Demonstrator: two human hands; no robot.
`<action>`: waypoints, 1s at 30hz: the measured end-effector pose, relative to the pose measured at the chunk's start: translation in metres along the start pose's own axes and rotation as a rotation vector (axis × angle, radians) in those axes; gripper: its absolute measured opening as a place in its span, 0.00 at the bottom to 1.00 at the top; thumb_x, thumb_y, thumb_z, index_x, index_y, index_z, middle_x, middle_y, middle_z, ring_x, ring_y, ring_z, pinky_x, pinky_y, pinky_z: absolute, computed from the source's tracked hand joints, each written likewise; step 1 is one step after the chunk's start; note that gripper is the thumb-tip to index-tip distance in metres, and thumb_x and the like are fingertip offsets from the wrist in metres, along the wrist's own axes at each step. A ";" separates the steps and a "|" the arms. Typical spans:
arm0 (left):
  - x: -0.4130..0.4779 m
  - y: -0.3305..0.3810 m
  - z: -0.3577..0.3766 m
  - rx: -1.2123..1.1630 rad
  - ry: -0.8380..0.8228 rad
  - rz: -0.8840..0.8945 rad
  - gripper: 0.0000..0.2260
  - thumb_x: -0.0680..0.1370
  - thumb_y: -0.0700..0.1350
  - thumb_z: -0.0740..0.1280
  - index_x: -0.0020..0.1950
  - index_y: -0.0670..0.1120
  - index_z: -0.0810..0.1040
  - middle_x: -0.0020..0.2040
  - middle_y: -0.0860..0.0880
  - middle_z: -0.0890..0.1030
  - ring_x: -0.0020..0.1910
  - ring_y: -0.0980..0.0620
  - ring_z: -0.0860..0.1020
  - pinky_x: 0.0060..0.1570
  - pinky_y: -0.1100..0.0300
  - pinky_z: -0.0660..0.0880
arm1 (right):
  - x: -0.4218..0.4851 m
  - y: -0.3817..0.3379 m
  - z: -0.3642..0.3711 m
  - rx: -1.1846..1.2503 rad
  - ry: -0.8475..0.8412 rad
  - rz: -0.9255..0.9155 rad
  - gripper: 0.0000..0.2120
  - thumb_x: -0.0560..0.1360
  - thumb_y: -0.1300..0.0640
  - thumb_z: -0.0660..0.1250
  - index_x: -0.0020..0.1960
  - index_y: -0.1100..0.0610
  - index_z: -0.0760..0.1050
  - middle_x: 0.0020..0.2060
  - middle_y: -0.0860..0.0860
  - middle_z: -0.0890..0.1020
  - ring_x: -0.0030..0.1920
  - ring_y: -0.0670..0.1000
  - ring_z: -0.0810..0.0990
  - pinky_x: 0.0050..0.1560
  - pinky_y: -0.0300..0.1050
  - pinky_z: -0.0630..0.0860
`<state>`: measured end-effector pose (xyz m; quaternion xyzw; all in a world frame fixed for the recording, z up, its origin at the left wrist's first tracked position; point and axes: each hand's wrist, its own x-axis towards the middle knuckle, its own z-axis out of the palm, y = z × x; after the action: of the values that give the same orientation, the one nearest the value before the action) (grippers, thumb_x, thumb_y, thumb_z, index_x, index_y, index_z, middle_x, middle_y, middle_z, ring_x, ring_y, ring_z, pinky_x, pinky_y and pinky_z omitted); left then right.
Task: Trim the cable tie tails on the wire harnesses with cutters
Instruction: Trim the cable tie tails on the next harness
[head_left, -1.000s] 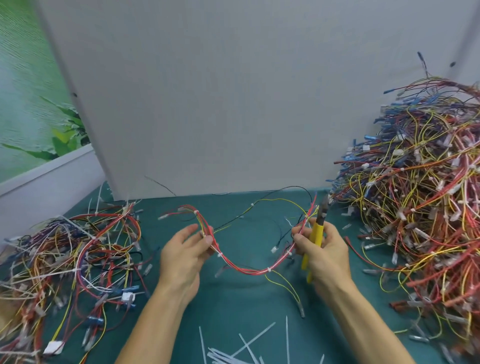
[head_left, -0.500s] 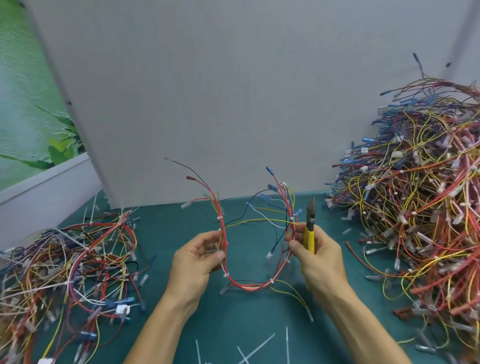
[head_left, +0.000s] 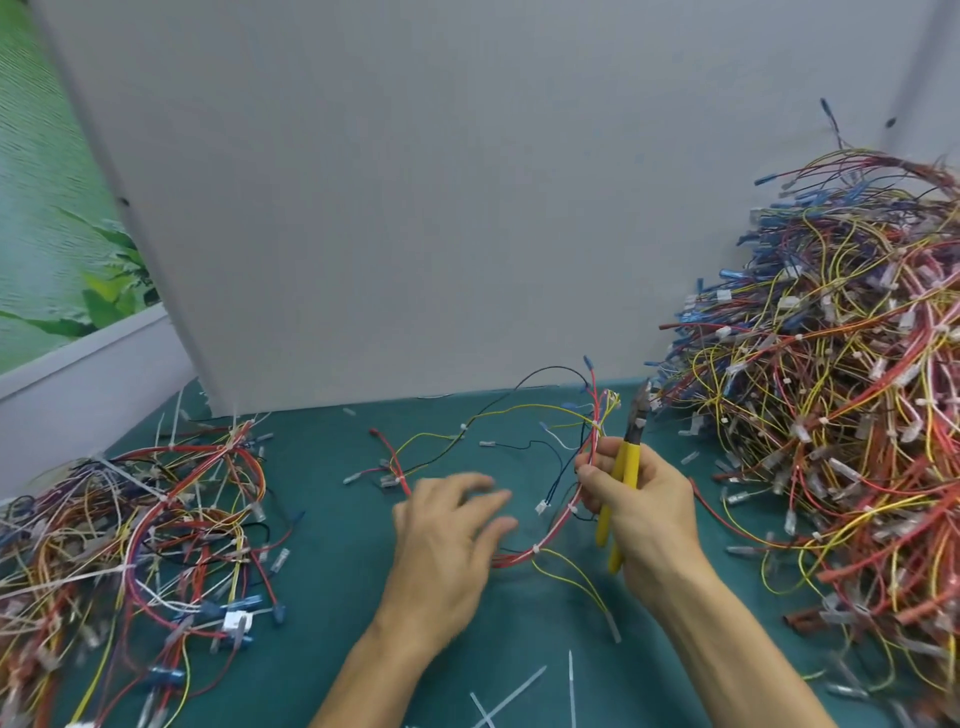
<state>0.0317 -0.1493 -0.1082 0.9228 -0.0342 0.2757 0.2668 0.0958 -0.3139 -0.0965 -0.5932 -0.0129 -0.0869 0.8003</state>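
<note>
One wire harness (head_left: 563, 512) of red, yellow and black wires with small white cable ties lies in a loop on the green table (head_left: 332, 582). My right hand (head_left: 644, 509) grips the yellow-handled cutters (head_left: 623, 483), jaws pointing up, and also pinches the right end of that harness. My left hand (head_left: 447, 535) is blurred, fingers spread and relaxed, hovering over the harness's left half and holding nothing.
A big heap of harnesses (head_left: 831, 374) fills the right side. A smaller pile of harnesses (head_left: 140, 540) lies at the left. Cut white tie tails (head_left: 511, 696) are scattered near the front edge. A grey partition (head_left: 415, 208) stands behind.
My left hand has let go of the harness and opened; the left end of the harness dropped onto the table. My right hand still holds cutters and harness, shifted slightly right.
</note>
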 end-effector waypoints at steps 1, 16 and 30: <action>-0.002 0.004 0.003 -0.031 -0.065 0.063 0.14 0.74 0.55 0.67 0.57 0.54 0.82 0.56 0.58 0.79 0.55 0.55 0.72 0.52 0.58 0.61 | 0.000 0.000 0.000 0.005 0.000 0.005 0.11 0.73 0.73 0.68 0.46 0.57 0.77 0.35 0.49 0.84 0.35 0.46 0.80 0.35 0.38 0.76; 0.005 0.003 0.009 -0.852 0.008 -0.430 0.12 0.74 0.34 0.70 0.43 0.52 0.84 0.32 0.58 0.80 0.29 0.63 0.72 0.32 0.73 0.68 | -0.012 -0.019 -0.002 -0.521 0.096 -0.309 0.09 0.77 0.56 0.67 0.38 0.53 0.73 0.26 0.44 0.77 0.31 0.46 0.72 0.34 0.42 0.69; -0.003 0.011 0.017 -0.746 -0.116 -0.216 0.22 0.72 0.32 0.71 0.48 0.62 0.83 0.46 0.49 0.79 0.37 0.57 0.72 0.44 0.66 0.72 | -0.037 0.006 0.020 -0.806 -0.096 -0.156 0.14 0.76 0.49 0.68 0.36 0.56 0.73 0.29 0.50 0.78 0.34 0.51 0.73 0.39 0.46 0.70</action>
<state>0.0355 -0.1674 -0.1166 0.7748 -0.0497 0.1621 0.6090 0.0624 -0.2884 -0.1010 -0.8596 -0.0602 -0.1176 0.4935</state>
